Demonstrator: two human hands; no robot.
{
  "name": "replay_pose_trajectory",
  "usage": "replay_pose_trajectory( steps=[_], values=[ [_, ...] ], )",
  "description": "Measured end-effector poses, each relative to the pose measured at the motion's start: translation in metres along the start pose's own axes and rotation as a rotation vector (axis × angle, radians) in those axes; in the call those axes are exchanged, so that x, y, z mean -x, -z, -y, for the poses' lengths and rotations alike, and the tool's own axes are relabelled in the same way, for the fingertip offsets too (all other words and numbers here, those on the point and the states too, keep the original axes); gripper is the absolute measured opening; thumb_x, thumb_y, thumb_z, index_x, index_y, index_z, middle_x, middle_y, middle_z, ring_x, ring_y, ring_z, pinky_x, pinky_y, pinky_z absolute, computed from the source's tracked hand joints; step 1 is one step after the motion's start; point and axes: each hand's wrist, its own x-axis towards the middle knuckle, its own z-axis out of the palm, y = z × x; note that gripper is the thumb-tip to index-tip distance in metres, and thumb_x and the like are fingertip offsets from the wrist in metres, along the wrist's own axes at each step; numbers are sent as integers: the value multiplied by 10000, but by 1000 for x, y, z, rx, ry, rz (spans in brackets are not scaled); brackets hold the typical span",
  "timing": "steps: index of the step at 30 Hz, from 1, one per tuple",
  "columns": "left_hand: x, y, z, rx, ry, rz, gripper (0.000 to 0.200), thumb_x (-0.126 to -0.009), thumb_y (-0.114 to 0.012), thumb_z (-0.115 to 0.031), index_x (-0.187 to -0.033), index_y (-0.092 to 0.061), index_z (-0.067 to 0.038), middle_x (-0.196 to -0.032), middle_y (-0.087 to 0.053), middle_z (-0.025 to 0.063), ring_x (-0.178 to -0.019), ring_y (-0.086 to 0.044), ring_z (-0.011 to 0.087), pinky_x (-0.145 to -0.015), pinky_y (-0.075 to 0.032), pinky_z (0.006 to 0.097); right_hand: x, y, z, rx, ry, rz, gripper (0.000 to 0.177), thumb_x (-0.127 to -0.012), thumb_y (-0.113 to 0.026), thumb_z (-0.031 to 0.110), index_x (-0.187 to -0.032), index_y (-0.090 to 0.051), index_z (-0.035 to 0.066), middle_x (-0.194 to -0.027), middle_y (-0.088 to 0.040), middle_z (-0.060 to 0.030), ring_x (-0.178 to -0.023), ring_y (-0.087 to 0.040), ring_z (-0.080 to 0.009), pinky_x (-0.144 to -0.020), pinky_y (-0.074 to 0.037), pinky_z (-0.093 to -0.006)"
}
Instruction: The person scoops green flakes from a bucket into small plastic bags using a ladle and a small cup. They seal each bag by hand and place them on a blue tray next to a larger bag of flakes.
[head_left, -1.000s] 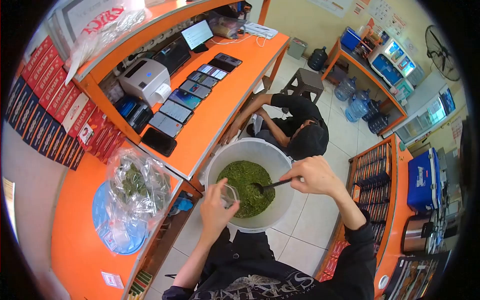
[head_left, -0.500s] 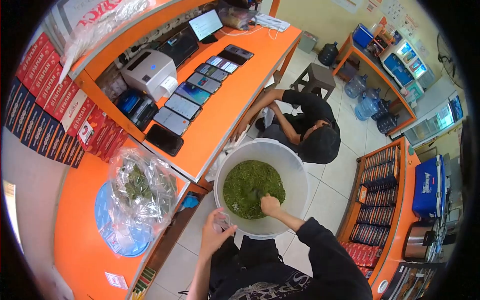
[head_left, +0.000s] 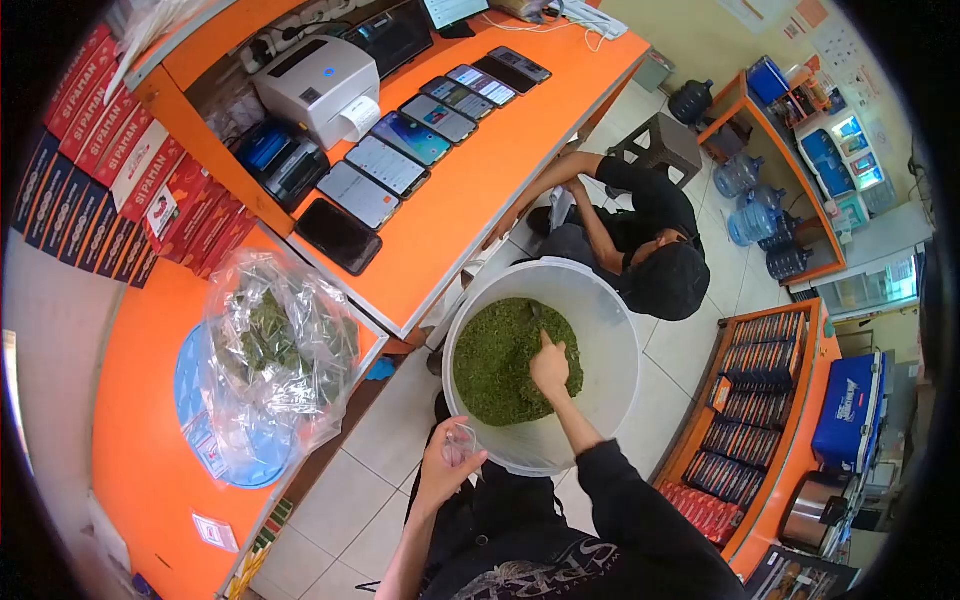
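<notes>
A large white tub (head_left: 612,410) stands on the floor in front of me, holding finely chopped green leaves (head_left: 495,365). Inside it, my right hand (head_left: 549,370) is closed around the handle of a spoon (head_left: 536,312), whose head lies at the leaves' far side. At the tub's near left rim, my left hand (head_left: 440,475) holds a small clear plastic cup (head_left: 460,446) between thumb and fingers. The cup looks see-through, and I cannot make out anything in it.
An orange counter (head_left: 440,230) carries a row of phones (head_left: 380,165) and a label printer (head_left: 318,90). A clear bag of greens (head_left: 280,345) rests on a blue lid (head_left: 190,385). Another person (head_left: 650,235) sits behind the tub. Orange shelves (head_left: 755,400) stand at right.
My right hand and the spoon have moved toward the tub's far side. My left hand still holds the cup. The view has shifted, and the seated person stays in place.
</notes>
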Motion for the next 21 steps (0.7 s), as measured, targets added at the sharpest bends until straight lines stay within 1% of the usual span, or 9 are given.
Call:
replay_pose_trajectory(
  steps=[3,5,7,9,10,13,16,20,21],
  values=[
    [-1,-4,-5,-45,14,-24,592,-744,-721,-38,-1250,-414,-56,-970,-427,40,-711,-480,57,-579,-407,179,-8,-77,-5,210,208,131,460,-798,-460,59,-1252,-488,125,-1002,-539,-280,-840,-618,-396,-681,-525,-455],
    [-2,-3,-4,-106,39,-44,597,-743,-722,-44,-1254,-416,-56,-972,-428,40,-706,-472,52,-580,-407,183,30,-76,4,286,356,315,440,-795,-459,111,-1226,-535,162,-1015,-574,-250,-897,-620,-366,-751,-516,-453],
    [-1,-2,-6,-129,41,-44,601,-742,-721,-45,-1259,-415,-56,-972,-430,40,-701,-473,54,-584,-410,186,37,-53,2,436,319,542,441,-784,-462,109,-1196,-573,219,-1089,-573,-231,-932,-616,-363,-796,-506,-448],
    [2,-4,-7,-98,22,-25,604,-743,-717,-41,-1265,-413,-56,-972,-432,41,-698,-483,62,-591,-416,187,27,-10,12,403,249,554,341,-777,-524,126,-1098,-631,173,-1116,-560,-218,-958,-612,-336,-781,-514,-433],
    [3,-4,-9,-108,7,-22,611,-745,-716,-43,-1272,-407,-55,-963,-434,43,-688,-504,85,-589,-422,184,21,0,17,249,160,402,352,-774,-525,119,-1108,-622,179,-1095,-570,-214,-957,-612,-332,-782,-515,-431],
    [0,-2,6,-241,-119,-32,618,-749,-716,-49,-1277,-395,-50,-972,-417,51,-693,-531,102,-564,-442,190,1,-31,22,174,188,175,353,-766,-522,107,-1101,-621,161,-1036,-593,-213,-948,-612,-344,-774,-517,-430],
    [4,-16,-11,-64,-6,-82,614,-725,-729,-81,-1263,-434,-69,-927,-445,24,-759,-507,94,-662,-445,230,17,-74,-12,311,522,559,464,-754,-487,134,-1197,-571,244,-1043,-618,-187,-911,-622,-338,-779,-507,-443],
    [2,-16,-6,-42,-97,-100,638,-726,-728,-54,-1274,-402,-53,-953,-418,33,-738,-526,103,-609,-457,224,38,13,-18,533,622,738,447,-744,-499,157,-1166,-609,252,-994,-657,-114,-909,-632,-282,-748,-514,-396],
    [1,-11,-4,-3,-125,-106,647,-729,-726,-39,-1279,-386,-47,-978,-402,47,-727,-540,109,-574,-466,220,40,30,-29,441,637,733,424,-742,-507,168,-1140,-625,257,-981,-662,-97,-899,-635,-269,-742,-511,-385]
  ],
)
